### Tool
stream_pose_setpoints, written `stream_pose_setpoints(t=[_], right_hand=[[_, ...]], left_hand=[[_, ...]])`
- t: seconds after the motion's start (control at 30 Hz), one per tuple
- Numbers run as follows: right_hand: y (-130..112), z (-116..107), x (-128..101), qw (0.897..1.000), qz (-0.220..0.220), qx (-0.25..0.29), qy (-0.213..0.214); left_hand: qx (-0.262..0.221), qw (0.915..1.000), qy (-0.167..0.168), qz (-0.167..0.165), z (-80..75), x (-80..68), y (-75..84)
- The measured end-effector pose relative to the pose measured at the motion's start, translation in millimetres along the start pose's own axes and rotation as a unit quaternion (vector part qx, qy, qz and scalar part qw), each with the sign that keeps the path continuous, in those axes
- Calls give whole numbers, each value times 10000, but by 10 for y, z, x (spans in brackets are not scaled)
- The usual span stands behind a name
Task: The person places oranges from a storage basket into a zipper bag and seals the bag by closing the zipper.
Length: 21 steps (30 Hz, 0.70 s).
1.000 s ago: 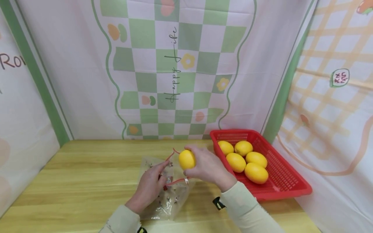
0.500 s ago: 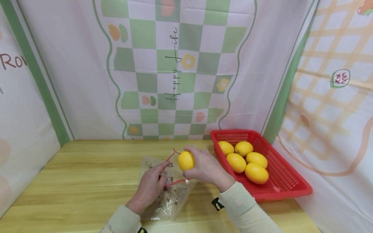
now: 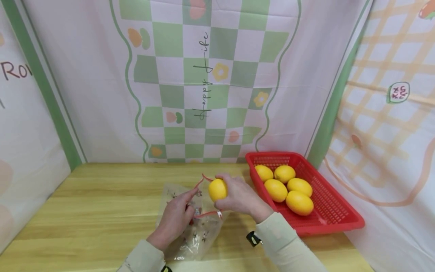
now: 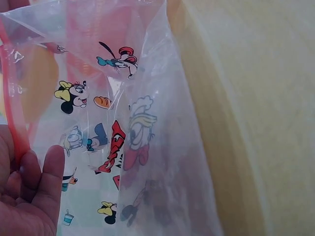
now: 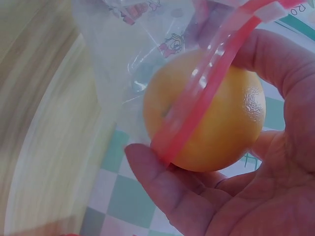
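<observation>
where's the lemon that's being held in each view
Head: the lemon is at centre, in the right hand, left of the red basket.
Left wrist: only an orange blur behind the plastic at upper left; cannot tell if it is the lemon.
Right wrist: centre right, in the fingers.
Shared landmark: the bag's red rim.

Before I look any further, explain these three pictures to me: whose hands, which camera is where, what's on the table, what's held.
No machine here: a person works with bare hands. One camera sits on the head, one on each wrist. On the wooden table stands a red basket with five lemons. The right hand grips a sixth lemon at the mouth of a clear cartoon-printed zip bag. The left hand pinches the bag's red zip edge, holding it open.
</observation>
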State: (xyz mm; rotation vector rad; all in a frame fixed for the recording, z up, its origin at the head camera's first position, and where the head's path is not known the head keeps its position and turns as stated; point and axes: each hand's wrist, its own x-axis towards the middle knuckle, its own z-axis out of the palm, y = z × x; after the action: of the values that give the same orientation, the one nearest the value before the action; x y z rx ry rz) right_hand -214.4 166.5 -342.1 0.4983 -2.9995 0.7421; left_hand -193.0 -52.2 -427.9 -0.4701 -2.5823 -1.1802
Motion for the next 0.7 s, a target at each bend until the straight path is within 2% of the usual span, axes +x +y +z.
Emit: stream_pose_setpoints(t=[0.27,0.43,0.7], right_hand=[[-5,26,2,9998,-176,-54,-15],[2,47,-7,9995,-242,-25,-205],[11,83,-23,9994,-187,-142,-249]], left_hand=[[-125,9999,-65,-17,-2,-7,18],[-128,9999,-21,80,7,-4,12],[251,9989,274,299,26,-10,-17]])
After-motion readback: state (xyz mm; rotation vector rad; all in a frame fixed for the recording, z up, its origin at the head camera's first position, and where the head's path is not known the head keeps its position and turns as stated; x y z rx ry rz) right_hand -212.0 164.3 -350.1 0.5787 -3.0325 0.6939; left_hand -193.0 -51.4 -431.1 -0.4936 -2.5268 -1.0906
